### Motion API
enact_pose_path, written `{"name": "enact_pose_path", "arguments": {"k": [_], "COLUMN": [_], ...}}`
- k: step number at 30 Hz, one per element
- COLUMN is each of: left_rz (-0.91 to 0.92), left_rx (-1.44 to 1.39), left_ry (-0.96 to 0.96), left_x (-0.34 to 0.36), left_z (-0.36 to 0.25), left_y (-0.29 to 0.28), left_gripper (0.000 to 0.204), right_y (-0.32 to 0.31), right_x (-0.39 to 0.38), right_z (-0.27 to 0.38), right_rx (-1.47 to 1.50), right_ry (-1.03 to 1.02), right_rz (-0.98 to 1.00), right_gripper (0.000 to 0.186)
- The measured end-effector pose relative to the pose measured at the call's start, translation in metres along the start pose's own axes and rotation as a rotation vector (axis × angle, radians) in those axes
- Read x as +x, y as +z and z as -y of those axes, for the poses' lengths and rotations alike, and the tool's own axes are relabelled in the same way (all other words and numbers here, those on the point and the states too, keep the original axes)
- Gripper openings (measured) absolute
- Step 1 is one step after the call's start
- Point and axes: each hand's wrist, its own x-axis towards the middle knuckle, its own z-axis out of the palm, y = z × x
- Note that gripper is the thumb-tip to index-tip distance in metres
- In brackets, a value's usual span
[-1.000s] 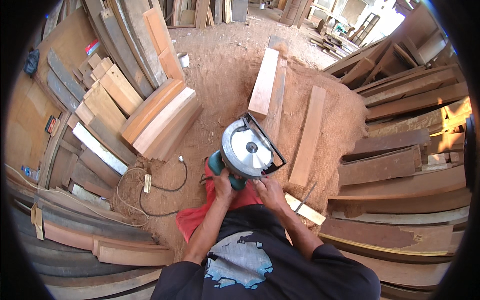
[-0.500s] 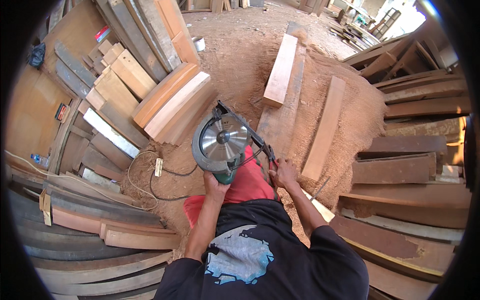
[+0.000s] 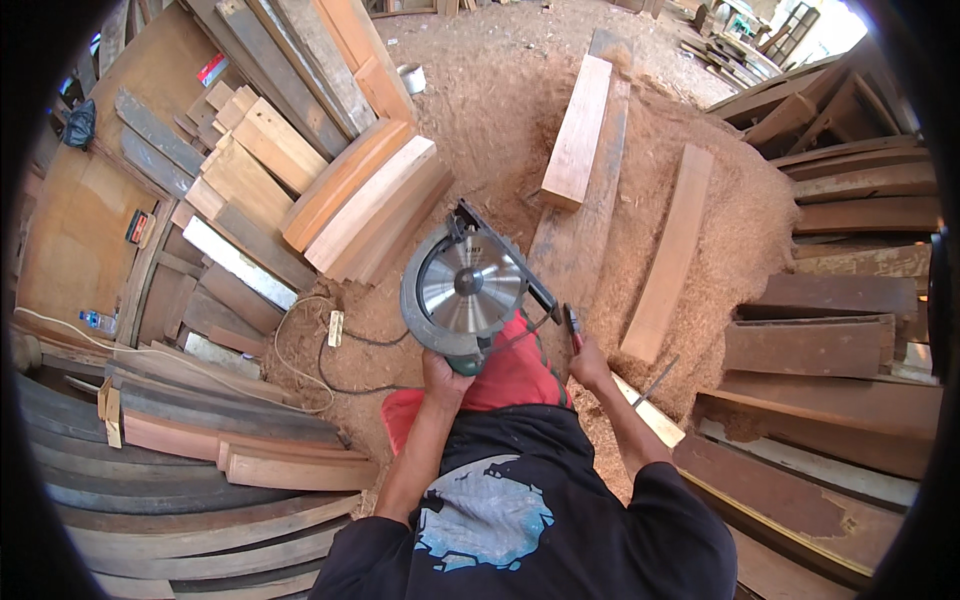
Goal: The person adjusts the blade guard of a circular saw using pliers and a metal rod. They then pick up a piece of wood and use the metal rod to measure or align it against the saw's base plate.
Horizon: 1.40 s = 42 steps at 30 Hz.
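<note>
My left hand (image 3: 445, 378) grips a circular saw (image 3: 420, 312) by its green body, with the blade side turned up. The round toothed blade (image 3: 490, 290) is shiny steel, partly ringed by a grey guard. Along the saw's right side runs a dark base plate (image 3: 530, 278). My right hand (image 3: 590, 365) is closed on a red-handled tool (image 3: 575, 338) with a dark head, perhaps pliers. Its head points away from me, a small gap right of the base plate's near end. The saw is over my red-clothed leg (image 3: 515, 375).
A pale timber beam (image 3: 578, 135) rests on a grey board (image 3: 612, 150), with a brown plank (image 3: 670, 255) to its right on sawdust. Stacked curved boards (image 3: 820, 345) line the right; more timber (image 3: 290, 460) fills the left. A dark cable (image 3: 360, 388) loops left of the saw.
My right hand has drawn back slightly toward me, and the red-handled tool's head now shows clearly beside the saw's base plate. My left hand still holds the saw. The whole view has shifted.
</note>
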Motion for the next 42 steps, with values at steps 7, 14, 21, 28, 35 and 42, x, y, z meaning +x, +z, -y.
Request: {"name": "enact_pose_path", "arguments": {"k": [7,14,21,28,35,42], "left_rz": [0.075,-0.206,-0.100,-0.137,-0.108,-0.204], "left_rx": [-0.050,0.016,0.006,-0.044,-0.033,-0.062], "left_ry": [0.005,0.064,0.096,0.050,0.063,0.035], "left_x": [0.019,0.031,0.037,0.038,0.036,0.040], "left_z": [-0.004,0.003,0.009,0.005,0.006,0.007], "left_y": [-0.009,0.027,0.019,0.014,0.015,0.011], "left_gripper": [0.019,0.011,0.014,0.016,0.016,0.015], "right_y": [-0.044,-0.066,-0.043,-0.040,-0.037,-0.028], "right_x": [-0.109,-0.198,-0.200,-0.195,-0.190,-0.193], "right_z": [0.038,0.128,0.144,0.146,0.149,0.151], "right_rx": [1.443,1.645,1.618,1.600,1.592,1.758], "right_ry": [0.062,-0.153,-0.126,-0.122,-0.127,-0.113], "right_rz": [0.451,0.962,1.176,1.184,1.185,1.230], "right_gripper": [0.032,0.062,0.051,0.048,0.045,0.034]}}
